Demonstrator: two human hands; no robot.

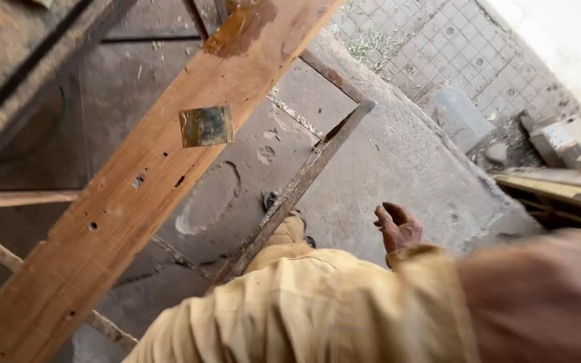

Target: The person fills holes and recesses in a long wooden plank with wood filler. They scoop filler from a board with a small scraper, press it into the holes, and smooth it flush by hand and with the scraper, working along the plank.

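Note:
My right hand hangs low over the concrete floor, coming out of a yellow sleeve. Its palm shows and the fingers are loosely curled with nothing in them. It touches nothing. A long rusty metal bar runs diagonally just left of the hand. Further left, a broad wooden plank slants from bottom left to top centre, with a small tarnished square patch on it. My yellow garment fills the lower middle. My left hand is out of view.
Thin wooden battens cross at the left under the plank. A grey concrete block sits at the upper right beside a tiled surface. Stacked boards and pale blocks lie at the right edge.

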